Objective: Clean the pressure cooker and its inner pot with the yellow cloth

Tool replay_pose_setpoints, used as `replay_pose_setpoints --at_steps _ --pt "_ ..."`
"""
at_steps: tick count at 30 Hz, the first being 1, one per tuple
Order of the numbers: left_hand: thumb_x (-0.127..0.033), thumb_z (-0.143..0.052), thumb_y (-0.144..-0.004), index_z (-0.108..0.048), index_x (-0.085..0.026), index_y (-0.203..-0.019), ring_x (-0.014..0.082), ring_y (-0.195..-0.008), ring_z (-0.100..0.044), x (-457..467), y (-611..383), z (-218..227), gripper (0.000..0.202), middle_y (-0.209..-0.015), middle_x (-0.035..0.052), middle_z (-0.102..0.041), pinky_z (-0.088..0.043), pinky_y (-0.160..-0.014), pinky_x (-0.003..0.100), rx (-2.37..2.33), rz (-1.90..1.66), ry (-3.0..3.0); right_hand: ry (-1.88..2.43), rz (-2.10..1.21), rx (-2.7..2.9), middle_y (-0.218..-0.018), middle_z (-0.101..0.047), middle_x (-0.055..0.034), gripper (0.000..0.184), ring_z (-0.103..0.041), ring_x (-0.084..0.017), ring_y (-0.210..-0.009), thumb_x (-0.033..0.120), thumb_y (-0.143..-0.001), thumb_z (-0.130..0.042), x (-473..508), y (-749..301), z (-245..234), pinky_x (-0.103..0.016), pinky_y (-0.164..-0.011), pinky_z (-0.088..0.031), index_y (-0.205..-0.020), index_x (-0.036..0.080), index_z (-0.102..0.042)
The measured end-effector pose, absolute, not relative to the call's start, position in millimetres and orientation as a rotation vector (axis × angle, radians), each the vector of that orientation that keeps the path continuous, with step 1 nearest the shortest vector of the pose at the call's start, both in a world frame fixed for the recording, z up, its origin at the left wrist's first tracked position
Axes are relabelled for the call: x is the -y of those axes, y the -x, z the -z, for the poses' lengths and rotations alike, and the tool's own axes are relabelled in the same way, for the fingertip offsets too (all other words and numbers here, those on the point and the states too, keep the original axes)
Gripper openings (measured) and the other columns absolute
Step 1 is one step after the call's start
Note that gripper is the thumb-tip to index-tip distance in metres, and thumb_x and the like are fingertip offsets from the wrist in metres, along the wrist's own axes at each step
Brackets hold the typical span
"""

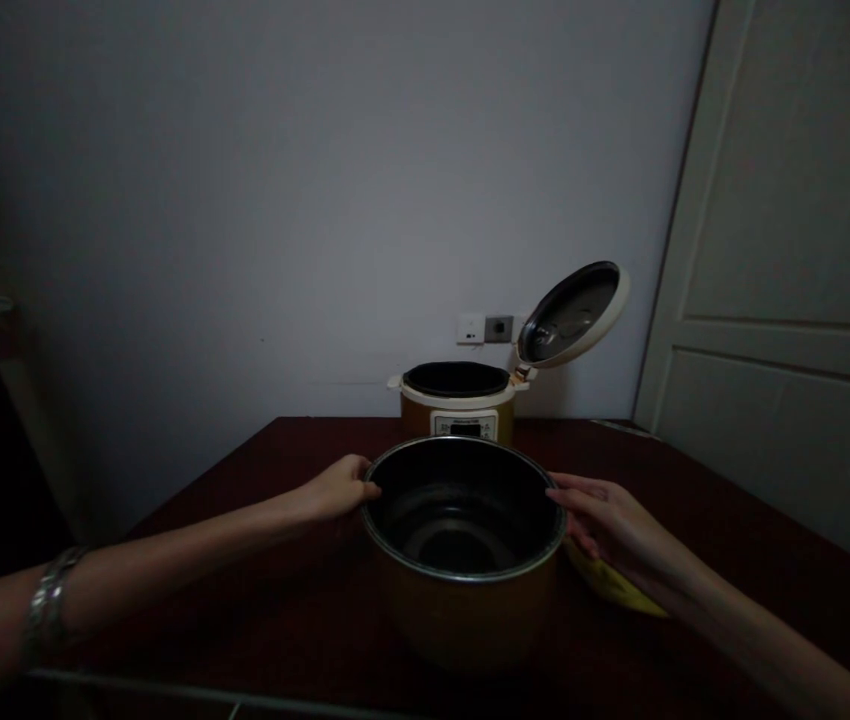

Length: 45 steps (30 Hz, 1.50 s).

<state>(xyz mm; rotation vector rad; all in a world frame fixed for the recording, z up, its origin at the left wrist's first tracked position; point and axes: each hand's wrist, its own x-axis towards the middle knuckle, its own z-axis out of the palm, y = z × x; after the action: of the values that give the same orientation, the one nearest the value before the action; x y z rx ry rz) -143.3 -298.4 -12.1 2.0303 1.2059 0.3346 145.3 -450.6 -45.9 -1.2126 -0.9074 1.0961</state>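
A round inner pot (462, 590) with a dark inside and a shiny rim stands on the dark red table (710, 530), close in front of me. My left hand (339, 487) grips its rim on the left, fingers curled. On the right side my right hand (605, 520) touches the rim, with its fingers stretched along it. Behind the pot stands a rice cooker (459, 405) with a cream top and an orange body. Its lid (571, 313) is swung up and open to the right.
A yellow thing (620, 588) lies on the table under my right hand. A wall socket (498, 328) and a white switch (470, 328) sit on the wall behind the cooker. A white door (792, 270) stands at the right. The room is dim.
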Motion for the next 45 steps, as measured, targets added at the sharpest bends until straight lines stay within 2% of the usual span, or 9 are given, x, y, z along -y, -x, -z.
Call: replay_pose_setpoints --at_steps 8,16,27,32,38,42,45 --pt "-0.014 -0.044 -0.079 -0.051 -0.011 -0.089 0.0087 -0.030 -0.042 305.4 96.3 25.7 0.013 -0.043 -0.0071 -0.048 -0.035 -0.034 0.021 -1.115 -0.241 -1.987 1.266 -1.050 0.835 -0.045 -0.059 0.0023 0.058 -0.044 -0.005 -0.030 0.027 -0.061 -0.074 459.4 -184.1 63.9 -0.011 -0.027 -0.033 -0.112 0.004 -0.059" --pt "-0.015 -0.042 -0.084 -0.049 -0.013 -0.086 0.0089 -0.029 -0.041 306.9 81.7 33.0 0.008 -0.041 -0.0088 -0.045 -0.034 -0.033 0.021 -1.112 -0.205 -1.990 1.286 -1.057 0.844 -0.045 -0.059 0.0022 0.049 -0.045 -0.005 -0.030 0.023 -0.065 -0.068 456.9 -198.2 73.6 -0.011 -0.028 -0.034 -0.110 0.006 -0.062" --pt "-0.014 -0.041 -0.084 -0.048 -0.011 -0.097 0.0090 -0.030 -0.041 302.8 82.0 40.8 0.015 -0.046 -0.0082 -0.047 -0.034 -0.034 0.022 -1.160 -0.205 -2.003 1.293 -1.082 0.843 -0.043 -0.059 0.0015 0.048 -0.044 -0.006 -0.028 0.022 -0.064 -0.066 453.5 -195.8 76.4 -0.012 -0.027 -0.033 -0.109 0.006 -0.063" --pt "-0.018 -0.042 -0.086 -0.045 -0.011 -0.107 0.0089 -0.032 -0.042 306.7 82.6 43.4 0.022 -0.054 -0.0075 -0.050 -0.035 -0.034 0.023 -1.228 -0.255 -1.952 1.318 -1.084 0.860 -0.040 -0.057 0.0019 0.052 -0.045 -0.007 -0.028 0.024 -0.065 -0.066 453.0 -195.0 76.8 -0.013 -0.028 -0.034 -0.113 0.005 -0.061" --pt "-0.019 -0.042 -0.086 -0.042 -0.013 -0.106 0.0082 -0.035 -0.042 310.1 80.6 47.2 0.021 -0.058 -0.0075 -0.048 -0.035 -0.035 0.022 -1.261 -0.266 -1.936 1.317 -1.056 0.832 -0.042 -0.057 0.0023 0.056 -0.045 -0.008 -0.029 0.023 -0.066 -0.066 454.0 -195.0 83.7 -0.015 -0.028 -0.035 -0.119 0.005 -0.057" --pt "-0.021 -0.042 -0.086 -0.040 -0.014 -0.109 0.0081 -0.036 -0.042 311.4 80.4 45.1 0.024 -0.060 -0.0065 -0.049 -0.033 -0.036 0.021 -1.269 -0.248 -1.927 1.318 -1.081 0.852 -0.048 -0.059 0.0008 0.057 -0.049 -0.009 -0.033 0.032 -0.074 -0.064 457.3 -199.6 87.7 -0.016 -0.031 -0.038 -0.124 0.008 -0.053" --pt "-0.024 -0.041 -0.086 -0.040 -0.015 -0.112 0.0087 -0.037 -0.042 312.6 82.3 43.1 0.027 -0.058 -0.0060 -0.049 -0.032 -0.037 0.021 -1.292 -0.151 -1.932 1.402 -0.982 0.985 -0.053 -0.062 -0.0022 0.052 -0.055 -0.013 -0.039 0.044 -0.082 -0.053 459.1 -214.3 91.6 -0.022 -0.038 -0.045 -0.120 0.008 -0.056"
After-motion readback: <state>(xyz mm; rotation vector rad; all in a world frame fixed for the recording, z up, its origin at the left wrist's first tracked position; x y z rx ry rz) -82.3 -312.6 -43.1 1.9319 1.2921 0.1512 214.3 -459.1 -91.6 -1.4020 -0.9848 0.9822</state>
